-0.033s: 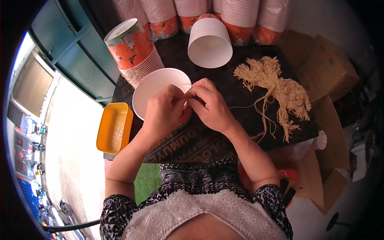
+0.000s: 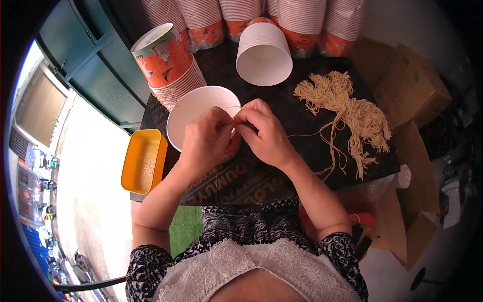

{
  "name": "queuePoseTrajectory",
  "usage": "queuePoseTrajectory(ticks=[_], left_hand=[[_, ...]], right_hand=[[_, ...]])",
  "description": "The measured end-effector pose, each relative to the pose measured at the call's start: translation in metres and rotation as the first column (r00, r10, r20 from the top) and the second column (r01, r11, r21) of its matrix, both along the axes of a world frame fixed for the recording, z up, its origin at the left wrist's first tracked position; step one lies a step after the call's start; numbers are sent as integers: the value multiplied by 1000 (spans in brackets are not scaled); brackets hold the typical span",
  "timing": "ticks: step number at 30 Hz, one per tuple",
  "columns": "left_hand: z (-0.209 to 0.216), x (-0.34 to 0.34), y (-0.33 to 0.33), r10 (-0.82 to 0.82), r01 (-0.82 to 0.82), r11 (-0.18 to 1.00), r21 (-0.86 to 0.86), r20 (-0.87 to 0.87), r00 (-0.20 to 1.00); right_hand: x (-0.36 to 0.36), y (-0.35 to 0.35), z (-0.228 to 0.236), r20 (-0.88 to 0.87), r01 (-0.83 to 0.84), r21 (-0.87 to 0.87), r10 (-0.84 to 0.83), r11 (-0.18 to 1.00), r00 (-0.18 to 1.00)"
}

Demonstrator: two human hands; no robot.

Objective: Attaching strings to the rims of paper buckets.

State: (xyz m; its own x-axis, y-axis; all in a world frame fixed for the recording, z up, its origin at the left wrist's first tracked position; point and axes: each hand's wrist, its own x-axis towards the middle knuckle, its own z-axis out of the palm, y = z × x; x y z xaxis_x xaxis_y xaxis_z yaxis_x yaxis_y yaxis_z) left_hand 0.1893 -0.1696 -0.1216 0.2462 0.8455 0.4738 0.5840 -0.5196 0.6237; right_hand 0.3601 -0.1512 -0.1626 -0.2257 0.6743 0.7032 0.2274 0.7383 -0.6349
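My left hand and my right hand meet at the right rim of a white paper tub. Both are closed, thumbs and fingertips pinching a thin string that runs at the rim; where exactly it passes is hidden by the fingers. A strand hangs below my left hand. To the right lies a bundle of beige string, with loose strands trailing toward my right forearm. Left of the tub is a yellow tray holding small pale bits, too small to name.
Behind the tub stands a stack of orange-printed paper tubs. A white tub stack lies with its mouth toward me. Bagged tub stacks line the back of the dark table. Cardboard boxes are at the right, a green door at the left.
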Motion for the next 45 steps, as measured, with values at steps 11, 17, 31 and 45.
queuePoseTrajectory(ticks=[11,17,31,45], left_hand=[[2,-13,11,-78,180,936,-302,319,944],[4,-14,15,6,56,949,-309,195,981],[-3,-27,25,100,-91,976,-198,33,994],[18,-26,13,-96,190,902,-389,248,964]], right_hand=[[3,-16,-1,155,104,310,-159,945,975],[14,-21,-2,247,-47,291,-28,955,968],[11,-14,-12,109,-12,199,-10,980,994],[-11,-35,-22,-164,-67,-328,14,942,986]])
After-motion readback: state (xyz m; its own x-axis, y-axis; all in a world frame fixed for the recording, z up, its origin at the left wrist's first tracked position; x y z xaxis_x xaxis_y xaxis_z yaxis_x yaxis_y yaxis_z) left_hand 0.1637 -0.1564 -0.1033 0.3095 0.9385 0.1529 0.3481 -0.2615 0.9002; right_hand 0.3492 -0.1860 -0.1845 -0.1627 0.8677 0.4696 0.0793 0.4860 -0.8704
